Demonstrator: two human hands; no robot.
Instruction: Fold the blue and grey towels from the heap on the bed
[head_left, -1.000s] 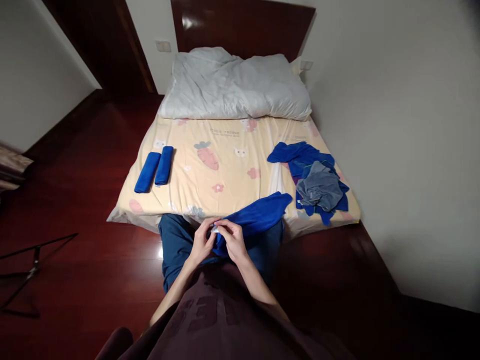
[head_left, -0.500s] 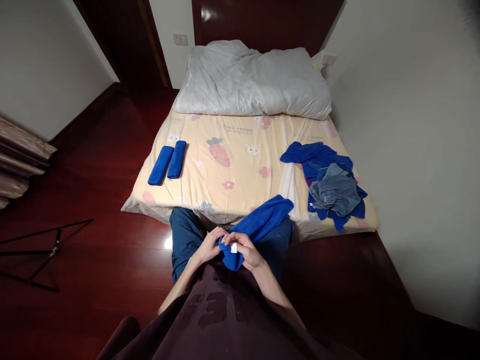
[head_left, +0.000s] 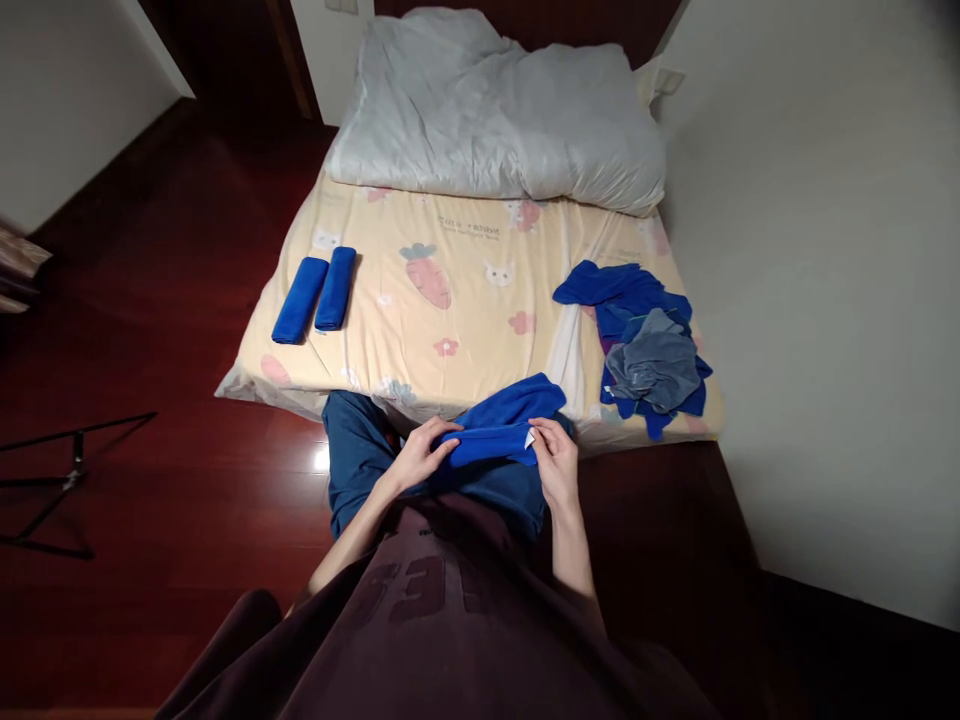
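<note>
A blue cloth [head_left: 491,442] is stretched between my hands above my lap, its far part lying over my knee and the bed's edge. My left hand [head_left: 424,452] pinches its left end. At the right end my right hand [head_left: 553,455] grips the cloth beside a small white tag [head_left: 529,438]. Two folded blue cloths [head_left: 300,300] [head_left: 336,289] lie side by side on the left of the bed. On the right of the bed is a loose pile of blue cloths [head_left: 622,300] with a crumpled grey-blue cloth [head_left: 654,362] on top.
The bed [head_left: 375,350] has a yellow patterned sheet, with a grey quilt [head_left: 495,120] bunched at its far end. Black tripod legs [head_left: 75,478] stand on the dark red floor at the left. A pale wall [head_left: 825,300] runs along the right.
My hands have moved apart, pulling the bunched near end of the blue cloth out into a straight edge. The view has tilted downward and shifted a little.
</note>
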